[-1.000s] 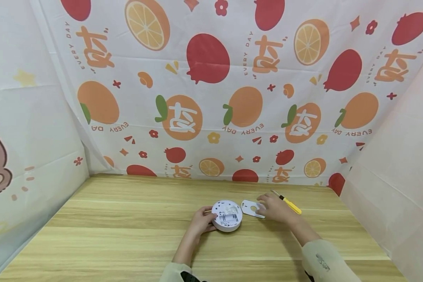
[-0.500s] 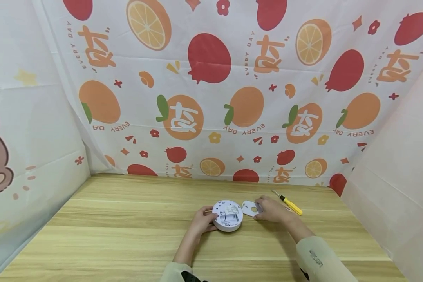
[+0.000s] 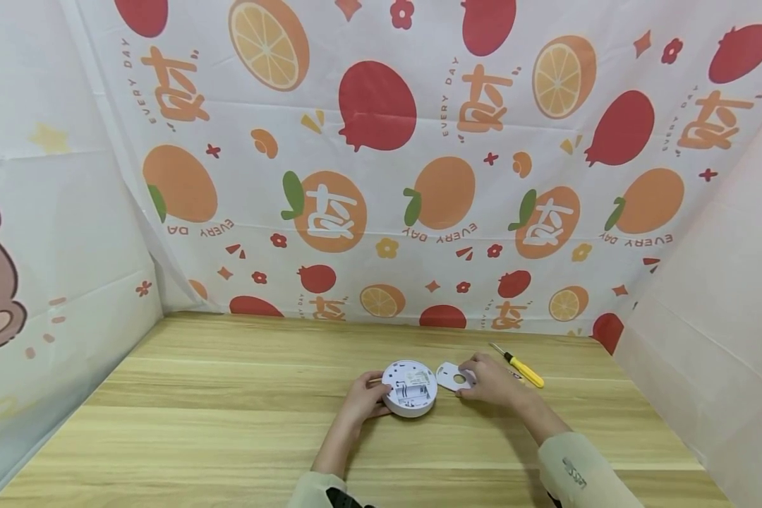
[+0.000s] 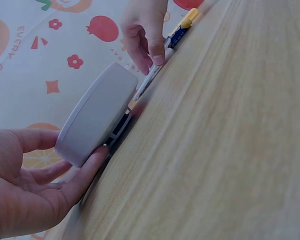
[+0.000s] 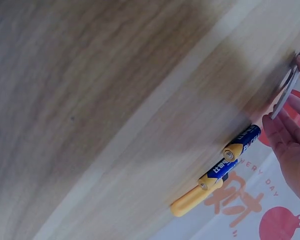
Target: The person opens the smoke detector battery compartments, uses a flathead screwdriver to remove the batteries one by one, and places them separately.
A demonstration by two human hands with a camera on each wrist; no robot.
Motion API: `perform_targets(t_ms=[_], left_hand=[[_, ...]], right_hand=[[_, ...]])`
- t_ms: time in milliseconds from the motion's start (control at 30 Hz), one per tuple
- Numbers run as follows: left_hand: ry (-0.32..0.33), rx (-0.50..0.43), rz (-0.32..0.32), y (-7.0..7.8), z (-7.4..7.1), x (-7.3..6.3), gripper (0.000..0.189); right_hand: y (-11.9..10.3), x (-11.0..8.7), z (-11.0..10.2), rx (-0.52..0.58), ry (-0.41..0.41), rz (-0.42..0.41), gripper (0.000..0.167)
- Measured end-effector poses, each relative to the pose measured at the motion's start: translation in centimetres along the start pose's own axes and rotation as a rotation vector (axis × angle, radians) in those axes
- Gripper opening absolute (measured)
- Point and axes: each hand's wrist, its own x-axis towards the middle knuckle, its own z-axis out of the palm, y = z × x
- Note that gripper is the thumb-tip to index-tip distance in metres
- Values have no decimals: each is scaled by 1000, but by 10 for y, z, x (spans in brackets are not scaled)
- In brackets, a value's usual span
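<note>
A round white smoke detector (image 3: 409,377) lies on the table, its back with an uncovered battery compartment facing up. My left hand (image 3: 360,399) grips its left rim, thumb on top; the left wrist view shows the detector (image 4: 97,112) slightly tilted. Just right of it is a flat white mounting plate (image 3: 447,375) with a round hole. My right hand (image 3: 492,381) pinches this plate at its right end, thumb on the near edge and fingers on the far one. In the right wrist view, the plate (image 5: 285,95) appears nearly edge-on between thumb and fingers.
Beyond the right hand lies a screwdriver (image 3: 525,370) with a yellow handle. Two blue and yellow batteries, one nearer the hand (image 5: 242,142) and one beside the screwdriver handle (image 5: 217,173), rest on the wooden table (image 3: 228,409). Printed cloth (image 3: 381,212) hangs behind.
My right hand has shifted slightly left, and its thumb and fingers have come onto opposite edges of the mounting plate. The left hand and smoke detector have stayed almost still.
</note>
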Motion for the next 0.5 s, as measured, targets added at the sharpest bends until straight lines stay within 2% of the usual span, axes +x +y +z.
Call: perform_targets(t_ms=[233, 500], left_hand=[[7, -12, -1, -1, -1, 1, 45], [3, -7, 5, 0, -1, 1, 44]], right_hand=[[2, 0, 1, -3, 22, -26, 42], [3, 0, 2, -20, 20, -13, 35]])
